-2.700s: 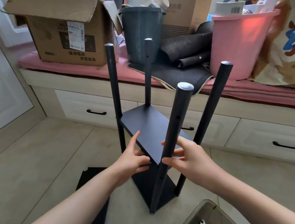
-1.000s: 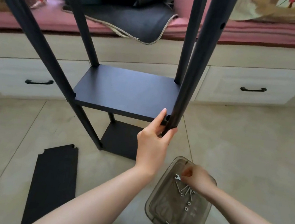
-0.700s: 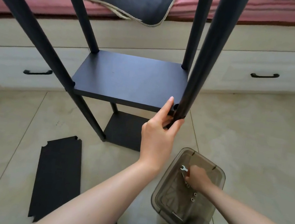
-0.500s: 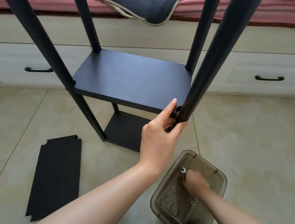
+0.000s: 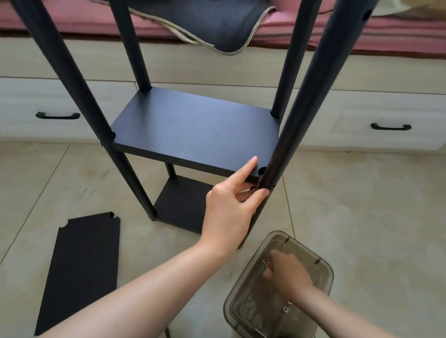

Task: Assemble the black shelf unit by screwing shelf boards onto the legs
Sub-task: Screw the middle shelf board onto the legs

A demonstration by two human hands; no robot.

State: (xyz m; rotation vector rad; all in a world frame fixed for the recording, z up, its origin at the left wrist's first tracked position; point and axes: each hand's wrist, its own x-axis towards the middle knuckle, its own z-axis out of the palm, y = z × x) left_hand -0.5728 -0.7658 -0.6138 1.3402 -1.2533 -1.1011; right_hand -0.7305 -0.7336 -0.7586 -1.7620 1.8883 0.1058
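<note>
Here, a spare black board (image 5: 82, 272) lies flat on the tiled floor (image 5: 379, 216), left of the shelf unit. A low cabinet with black drawer handles (image 5: 57, 116) runs behind the unit, topped by a pink cushion (image 5: 66, 17) on which a dark mat (image 5: 206, 20) is draped. A translucent grey bin (image 5: 324, 268) sits on the floor just right of the front right leg (image 5: 309, 100), holding small metal fasteners (image 5: 285, 309).

The shelf unit stands upright on the floor: four black legs, a lower board (image 5: 180, 205) near the floor, and a middle shelf board (image 5: 196, 129) partway up.

The left hand (image 5: 229, 209) reaches forward, index finger extended onto the front right corner of the middle shelf board, thumb pressed against the front right leg, bracing both together. The right hand (image 5: 287, 272) is lowered into the bin, fingers curled downward; a thin metal piece shows at the fingertips, but whether it is gripped cannot be determined.
</note>
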